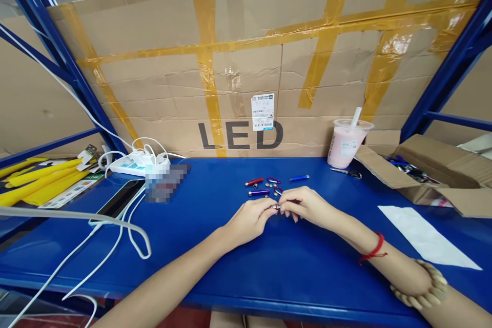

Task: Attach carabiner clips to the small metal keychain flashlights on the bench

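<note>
On a blue bench [238, 261] backed by taped cardboard [246, 61], the left hand [249, 219] and right hand [303, 205] pinch a small metal part [275, 207] together. Small flashlights [258, 192] lie just beyond; a pink drink [347, 142] and open box [423, 174] stand far right.

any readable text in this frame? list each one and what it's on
"LED": big dark letters on the cardboard sheet behind the table.
White shipping label stuck above those letters: barcode and print too small to read.
Sticker on the pink drink cup: too small to read.
Leaflets at left by the yellow items: print illegible.
Patch by the power strip: blurred out.
</note>
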The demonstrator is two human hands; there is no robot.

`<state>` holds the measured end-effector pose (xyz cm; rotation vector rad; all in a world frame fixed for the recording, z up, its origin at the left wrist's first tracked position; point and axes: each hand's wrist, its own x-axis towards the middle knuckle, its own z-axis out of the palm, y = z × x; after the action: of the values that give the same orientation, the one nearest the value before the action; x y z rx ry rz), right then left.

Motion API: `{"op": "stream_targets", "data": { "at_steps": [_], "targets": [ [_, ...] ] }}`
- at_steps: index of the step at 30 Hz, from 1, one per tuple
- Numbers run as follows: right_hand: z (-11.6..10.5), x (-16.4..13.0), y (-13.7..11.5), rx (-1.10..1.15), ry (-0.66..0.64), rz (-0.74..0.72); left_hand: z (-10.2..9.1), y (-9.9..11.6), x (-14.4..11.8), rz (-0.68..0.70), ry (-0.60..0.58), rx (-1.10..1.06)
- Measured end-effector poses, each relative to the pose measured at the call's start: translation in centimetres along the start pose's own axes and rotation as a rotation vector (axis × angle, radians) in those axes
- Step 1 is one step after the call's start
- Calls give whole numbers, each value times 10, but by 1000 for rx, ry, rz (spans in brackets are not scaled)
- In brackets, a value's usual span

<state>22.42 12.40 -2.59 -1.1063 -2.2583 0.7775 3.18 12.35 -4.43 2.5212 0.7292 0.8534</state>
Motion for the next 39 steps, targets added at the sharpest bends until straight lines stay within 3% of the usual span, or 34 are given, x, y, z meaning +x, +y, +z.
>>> {"op": "stream_targets", "data": {
  "at_steps": [5,14,20,22,25,27,31,39],
  "targets": [
    [-1,-2,-8,-192,20,-101,1,-2,0,37,63,105],
    [7,0,-12,214,110,78,5,-3,5,51,242,178],
    [4,2,-7,82,154,79,5,-1,10,9,257,99],
    [2,1,-6,-128,262,15,5,-1,12,-25,269,94],
    [-1,-1,-5,-486,513,-231,4,-3,13,-67,288,103],
    [-3,-2,-5,-639,608,-397,3,-3,13,-87,276,110],
    [-6,-5,-5,-771,587,-565,-1,-1,12,-117,230,127],
    [-9,-8,-5,-776,539,-597,-8,1,9,-100,62,71]
  ]
}}
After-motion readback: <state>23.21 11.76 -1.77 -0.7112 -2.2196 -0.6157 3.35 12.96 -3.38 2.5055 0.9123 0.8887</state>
